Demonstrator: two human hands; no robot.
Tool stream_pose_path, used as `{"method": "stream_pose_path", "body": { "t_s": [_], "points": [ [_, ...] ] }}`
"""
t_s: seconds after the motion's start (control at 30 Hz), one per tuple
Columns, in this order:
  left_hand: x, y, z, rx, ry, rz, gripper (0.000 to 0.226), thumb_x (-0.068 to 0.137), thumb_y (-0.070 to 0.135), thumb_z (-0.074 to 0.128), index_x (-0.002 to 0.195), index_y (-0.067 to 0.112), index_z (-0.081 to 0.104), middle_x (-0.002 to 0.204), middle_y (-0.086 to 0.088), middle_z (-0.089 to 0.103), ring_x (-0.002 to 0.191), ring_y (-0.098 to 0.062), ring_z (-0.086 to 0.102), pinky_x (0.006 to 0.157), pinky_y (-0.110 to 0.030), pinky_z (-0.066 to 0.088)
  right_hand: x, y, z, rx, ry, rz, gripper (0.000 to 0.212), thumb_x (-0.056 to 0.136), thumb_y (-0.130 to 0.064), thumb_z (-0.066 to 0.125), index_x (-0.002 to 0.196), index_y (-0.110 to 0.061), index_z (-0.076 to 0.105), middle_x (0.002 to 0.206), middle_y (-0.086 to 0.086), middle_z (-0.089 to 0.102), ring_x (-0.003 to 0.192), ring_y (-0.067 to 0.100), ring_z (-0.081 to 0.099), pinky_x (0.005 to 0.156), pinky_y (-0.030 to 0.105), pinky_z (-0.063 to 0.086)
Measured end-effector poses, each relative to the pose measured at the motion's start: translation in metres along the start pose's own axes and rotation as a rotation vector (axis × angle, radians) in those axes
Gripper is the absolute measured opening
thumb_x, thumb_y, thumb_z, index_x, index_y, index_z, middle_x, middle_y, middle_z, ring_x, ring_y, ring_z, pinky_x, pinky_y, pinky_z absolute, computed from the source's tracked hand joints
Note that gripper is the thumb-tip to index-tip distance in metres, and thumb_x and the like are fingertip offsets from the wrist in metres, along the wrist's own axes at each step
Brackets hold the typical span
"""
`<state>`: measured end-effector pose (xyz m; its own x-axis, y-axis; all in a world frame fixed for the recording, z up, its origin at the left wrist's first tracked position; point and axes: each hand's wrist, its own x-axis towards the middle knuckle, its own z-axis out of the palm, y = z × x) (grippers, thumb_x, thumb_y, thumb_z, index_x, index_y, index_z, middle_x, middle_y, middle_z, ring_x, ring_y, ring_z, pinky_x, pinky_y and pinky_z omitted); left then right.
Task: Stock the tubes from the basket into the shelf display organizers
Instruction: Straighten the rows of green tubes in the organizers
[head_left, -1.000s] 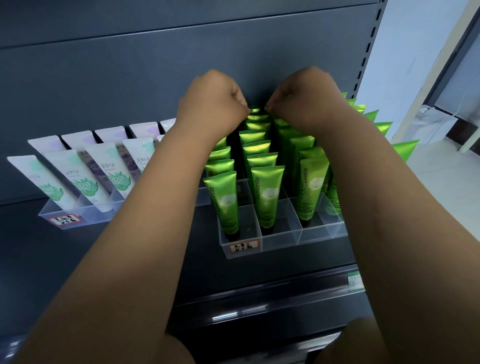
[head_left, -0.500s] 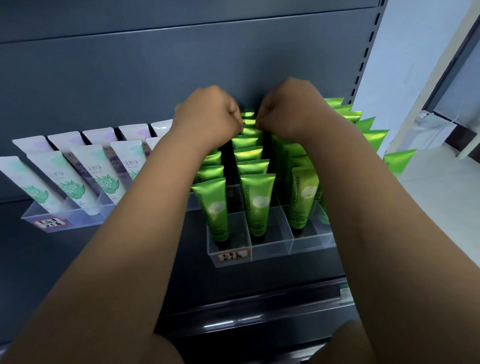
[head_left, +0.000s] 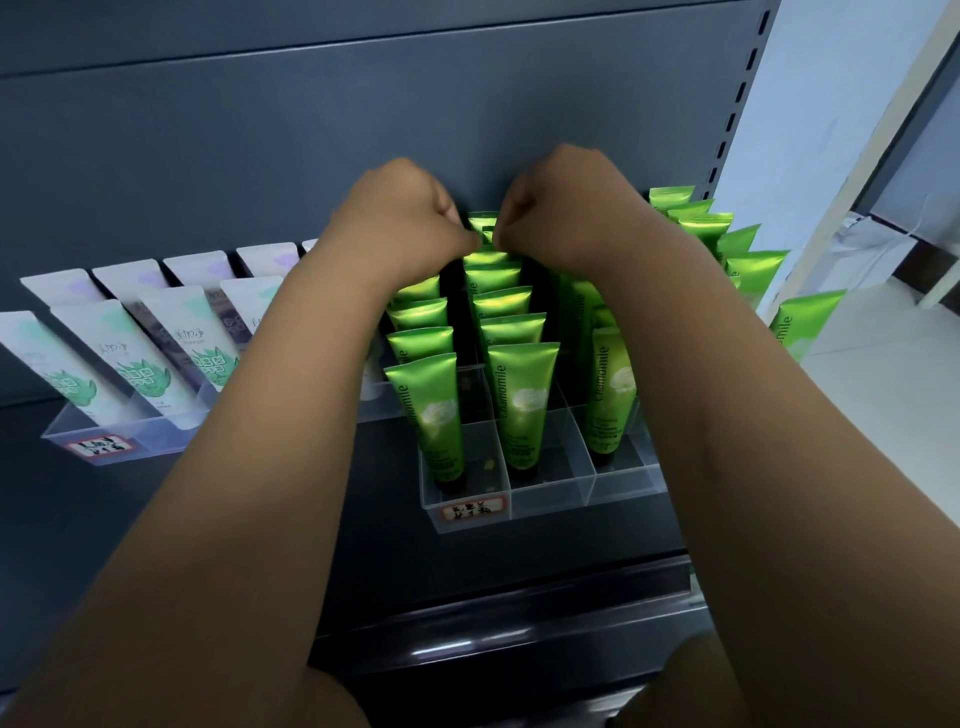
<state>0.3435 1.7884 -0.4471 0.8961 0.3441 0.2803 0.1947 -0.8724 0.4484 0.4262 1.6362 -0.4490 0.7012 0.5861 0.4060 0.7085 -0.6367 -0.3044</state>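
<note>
1. Little has moved in the last second: your left hand (head_left: 400, 223) and right hand (head_left: 566, 213) stay bunched close together at the back of the middle row, and only the view has shifted slightly.
2. Both sets of fingers (head_left: 467, 240) are curled into loose fists. Their tips meet at the crimped top of the rear green tube (head_left: 482, 222) and appear to pinch it from either side. The knuckles hide the exact contact.
3. That tube stands at the far end of the middle lane of the clear organizer (head_left: 550, 501), cap down. It leans back like the other green tubes (head_left: 522, 400) in front of it.
4. The lanes to either side are also filled, and more green tubes stand to the right, partly behind your forearm.
5. The basket is out of view, so you cannot judge how much stock remains.
6. Expect the tube to be light, with a soft, glossy body that dents if squeezed and may slip. The flat crimp at the top is the stiffest part, so keep your hold there and steer the cap end down into the lane.
7. The packed row is the risk: a sideways nudge could tip neighbouring tubes like dominoes, so press straight down.
8. On the same shelf (head_left: 363, 519), the white tubes (head_left: 156, 364) sit to the left in a second organizer (head_left: 156, 436), well apart from your hands.
</note>
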Motion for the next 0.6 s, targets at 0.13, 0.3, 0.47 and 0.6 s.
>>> {"method": "stream_pose_path", "body": {
  "t_s": [0.13,0.3,0.47,0.6],
  "points": [
    [0.007,-0.001,0.001,-0.056,0.05,0.012,0.017,0.088,0.032,0.072,0.083,0.017,0.077,0.067,0.005,0.063,0.068,-0.014,0.058,0.07,-0.026,0.045,0.008,0.008,-0.002,0.01,0.034,0.078,0.024,0.08,-0.025,0.061,0.094,-0.021,0.079,0.093,0.005,0.074,0.094,0.026,0.067,0.083,0.033,0.056],
    [0.018,-0.001,0.008,0.008,0.061,0.075,0.008,0.084,0.025,0.07,0.083,0.027,0.078,0.087,0.005,0.075,0.092,-0.018,0.069,0.087,-0.032,0.056,0.023,0.017,-0.004,-0.019,0.037,0.196,0.041,0.071,-0.037,0.052,0.1,-0.02,0.076,0.099,0.005,0.072,0.094,0.03,0.067,0.084,0.038,0.057],
    [0.027,0.005,0.006,0.061,0.051,0.097,0.018,0.079,0.033,0.073,0.064,0.042,0.067,0.086,0.012,0.074,0.095,-0.018,0.068,0.092,-0.04,0.056,0.027,0.016,0.003,-0.027,-0.07,0.231,0.043,0.07,-0.036,0.054,0.104,-0.022,0.075,0.103,0.002,0.071,0.099,0.029,0.065,0.086,0.037,0.056],
    [0.025,0.012,0.014,0.109,-0.013,0.088,0.01,0.068,0.039,0.065,0.06,0.045,0.068,0.081,0.009,0.073,0.09,-0.023,0.069,0.089,-0.042,0.057,0.026,0.016,0.006,-0.04,-0.09,0.238,0.042,0.071,-0.031,0.055,0.106,-0.02,0.074,0.108,0.005,0.069,0.103,0.031,0.063,0.08,0.033,0.051]
  ]
}}
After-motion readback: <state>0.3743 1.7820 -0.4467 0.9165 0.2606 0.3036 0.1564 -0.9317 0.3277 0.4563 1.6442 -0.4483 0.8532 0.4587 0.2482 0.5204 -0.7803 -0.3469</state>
